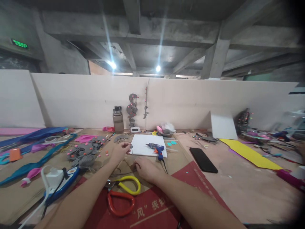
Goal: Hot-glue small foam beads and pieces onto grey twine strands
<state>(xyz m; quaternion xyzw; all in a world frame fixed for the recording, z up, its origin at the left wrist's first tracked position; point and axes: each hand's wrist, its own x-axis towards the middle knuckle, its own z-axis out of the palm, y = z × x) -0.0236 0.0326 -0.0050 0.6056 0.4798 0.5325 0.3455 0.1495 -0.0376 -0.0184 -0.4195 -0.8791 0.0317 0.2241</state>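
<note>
My left hand is closed in a pinch at the left edge of a white board. At its fingertips is a small grey piece, with a thin dark strand hanging below. Lower and to the right, my right hand has its fingers curled together just in front of the board; what they hold, if anything, is hidden. A blue glue gun with an orange trigger lies on the board's right side. Scissors with one yellow and one red handle rest on the cardboard between my forearms.
Left of my hands lie grey felt-like pieces with pink balls and a power strip with cables. A bottle and small digital display stand by the partition. To the right are a black phone and yellow sheet.
</note>
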